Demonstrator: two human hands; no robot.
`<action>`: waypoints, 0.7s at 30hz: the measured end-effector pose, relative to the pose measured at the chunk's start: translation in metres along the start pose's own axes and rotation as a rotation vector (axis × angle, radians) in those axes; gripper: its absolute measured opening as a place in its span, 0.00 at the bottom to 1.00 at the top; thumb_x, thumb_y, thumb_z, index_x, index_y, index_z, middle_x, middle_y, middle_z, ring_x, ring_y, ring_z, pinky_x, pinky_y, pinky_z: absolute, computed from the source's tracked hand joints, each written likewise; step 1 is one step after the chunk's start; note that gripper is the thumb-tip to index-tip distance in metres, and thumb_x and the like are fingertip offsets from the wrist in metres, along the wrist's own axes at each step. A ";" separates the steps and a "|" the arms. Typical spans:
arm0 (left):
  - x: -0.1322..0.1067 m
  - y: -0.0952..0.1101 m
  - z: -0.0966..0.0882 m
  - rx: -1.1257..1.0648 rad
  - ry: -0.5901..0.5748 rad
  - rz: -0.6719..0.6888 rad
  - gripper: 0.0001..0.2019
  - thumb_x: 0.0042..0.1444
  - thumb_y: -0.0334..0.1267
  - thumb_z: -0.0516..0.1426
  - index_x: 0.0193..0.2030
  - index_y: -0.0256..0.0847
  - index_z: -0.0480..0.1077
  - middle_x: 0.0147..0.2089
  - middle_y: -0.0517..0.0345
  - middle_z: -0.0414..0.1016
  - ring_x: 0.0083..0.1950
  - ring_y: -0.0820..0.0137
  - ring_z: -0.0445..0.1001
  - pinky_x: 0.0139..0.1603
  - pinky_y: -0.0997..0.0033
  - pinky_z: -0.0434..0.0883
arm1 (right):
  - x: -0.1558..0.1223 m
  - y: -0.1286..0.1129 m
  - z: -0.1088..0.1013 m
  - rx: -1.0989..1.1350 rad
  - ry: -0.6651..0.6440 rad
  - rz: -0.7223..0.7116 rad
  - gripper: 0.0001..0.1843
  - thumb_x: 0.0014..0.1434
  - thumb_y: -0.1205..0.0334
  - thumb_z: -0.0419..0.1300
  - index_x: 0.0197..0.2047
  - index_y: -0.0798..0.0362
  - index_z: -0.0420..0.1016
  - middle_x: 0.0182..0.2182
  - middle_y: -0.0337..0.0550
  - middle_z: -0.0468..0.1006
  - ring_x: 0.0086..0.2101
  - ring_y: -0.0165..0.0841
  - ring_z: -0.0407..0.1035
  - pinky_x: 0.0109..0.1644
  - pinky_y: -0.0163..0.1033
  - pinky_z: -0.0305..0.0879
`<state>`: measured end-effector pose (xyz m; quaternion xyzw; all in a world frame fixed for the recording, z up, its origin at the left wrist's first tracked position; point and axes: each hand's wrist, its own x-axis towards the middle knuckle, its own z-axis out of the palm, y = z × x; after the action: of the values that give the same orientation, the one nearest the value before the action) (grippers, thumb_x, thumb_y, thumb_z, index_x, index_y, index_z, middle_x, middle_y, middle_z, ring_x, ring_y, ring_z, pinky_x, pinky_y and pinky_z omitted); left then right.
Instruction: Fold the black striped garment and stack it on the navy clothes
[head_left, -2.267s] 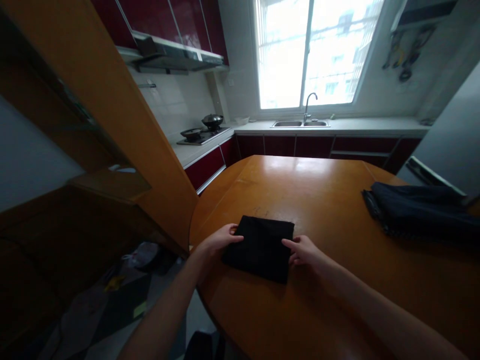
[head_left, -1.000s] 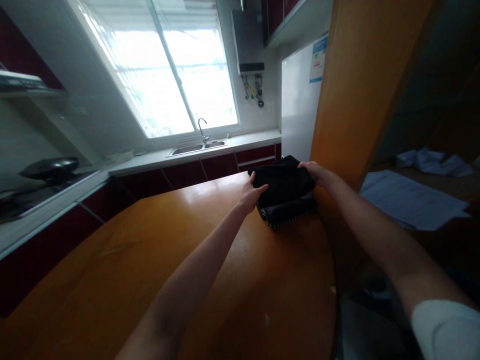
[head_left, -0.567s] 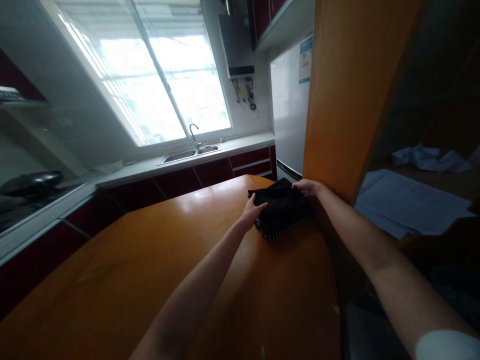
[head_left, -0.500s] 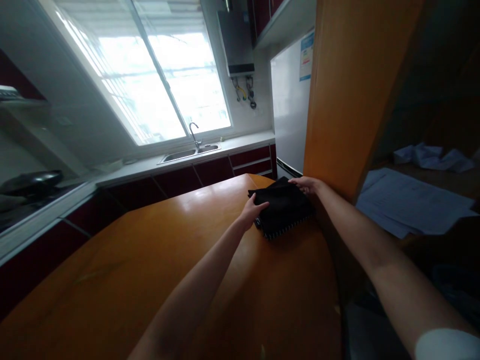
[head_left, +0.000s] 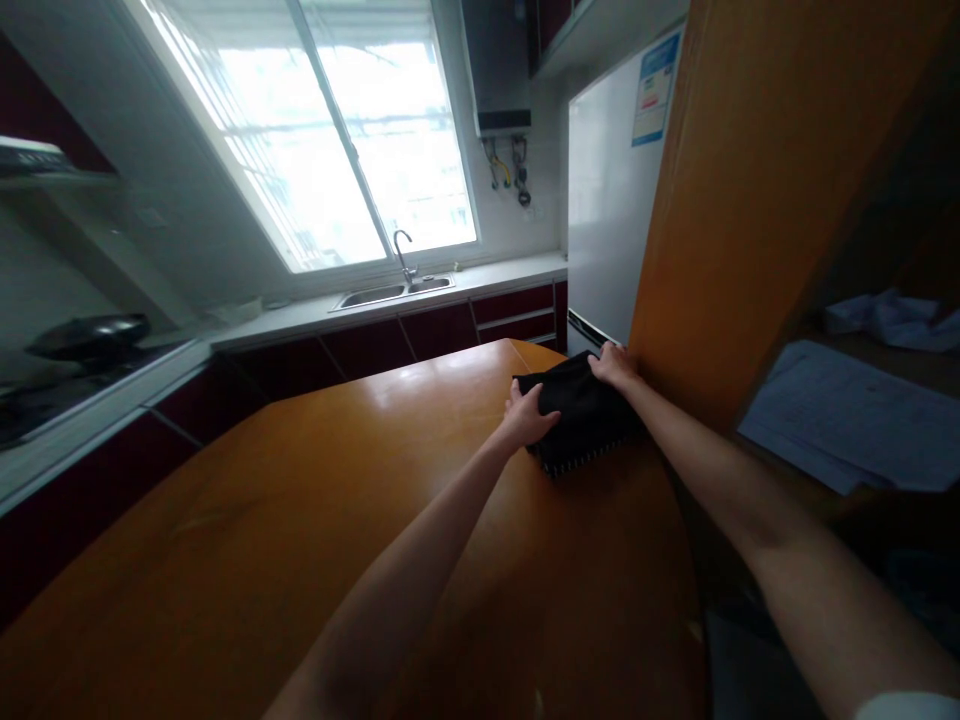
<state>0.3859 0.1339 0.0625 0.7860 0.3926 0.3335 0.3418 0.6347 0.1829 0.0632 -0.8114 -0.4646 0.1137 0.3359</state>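
A folded black cloth point(head_left: 589, 407) with pale stitches along its near edge lies on the wooden table's right side, close to the wooden panel. My left hand point(head_left: 525, 413) rests at its left edge, thumb and fingers spread apart, the thumb lying over the top of the fabric. At the far right corner my right hand point(head_left: 613, 364) has its fingers closed on the cloth's back edge. The fingertips of that hand are partly hidden.
The glossy wooden table point(head_left: 337, 520) spreads below me. A wooden panel point(head_left: 720, 220) rises on the right, beside a white fridge point(head_left: 611, 190). Papers point(head_left: 855, 415) lie on a shelf at right. Further off are a sink point(head_left: 375, 294) and a pan point(head_left: 94, 335).
My view has shifted slightly, so the scene sits differently. My left hand reaches a little further over the cloth's left part. My right hand stays at the back edge.
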 end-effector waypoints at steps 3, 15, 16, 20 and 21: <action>-0.014 0.019 0.011 0.329 -0.087 0.161 0.28 0.63 0.49 0.58 0.66 0.41 0.65 0.75 0.44 0.50 0.75 0.45 0.47 0.72 0.42 0.42 | -0.005 -0.009 0.008 -0.099 0.005 -0.321 0.26 0.67 0.54 0.54 0.65 0.53 0.67 0.68 0.53 0.61 0.68 0.44 0.51 0.71 0.48 0.44; -0.068 0.013 0.053 0.715 -0.108 0.395 0.31 0.66 0.44 0.52 0.73 0.37 0.54 0.74 0.47 0.54 0.75 0.50 0.47 0.73 0.48 0.48 | 0.033 0.010 0.043 -0.273 -0.251 -0.336 0.32 0.68 0.44 0.49 0.64 0.57 0.70 0.67 0.59 0.63 0.65 0.46 0.57 0.67 0.47 0.51; -0.070 0.014 0.054 0.725 -0.097 0.389 0.31 0.66 0.43 0.52 0.73 0.37 0.54 0.74 0.47 0.54 0.75 0.50 0.47 0.73 0.48 0.48 | 0.033 0.009 0.042 -0.268 -0.252 -0.329 0.32 0.68 0.43 0.49 0.64 0.57 0.70 0.66 0.59 0.64 0.64 0.46 0.59 0.67 0.47 0.52; -0.078 0.017 0.054 0.696 -0.031 0.377 0.30 0.66 0.41 0.52 0.73 0.39 0.54 0.75 0.49 0.52 0.76 0.51 0.44 0.74 0.47 0.46 | 0.025 0.000 0.034 -0.240 -0.198 -0.323 0.33 0.70 0.44 0.45 0.69 0.56 0.62 0.70 0.57 0.56 0.68 0.46 0.51 0.69 0.52 0.49; -0.081 0.017 0.051 0.671 -0.013 0.378 0.30 0.66 0.42 0.52 0.73 0.40 0.53 0.75 0.50 0.51 0.76 0.52 0.43 0.75 0.48 0.46 | 0.022 -0.004 0.030 -0.230 -0.168 -0.331 0.33 0.71 0.45 0.43 0.70 0.55 0.59 0.71 0.56 0.53 0.69 0.46 0.47 0.69 0.54 0.47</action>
<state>0.3953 0.0431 0.0277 0.9147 0.3262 0.2386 0.0006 0.6291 0.2155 0.0460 -0.7447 -0.6279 0.0705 0.2151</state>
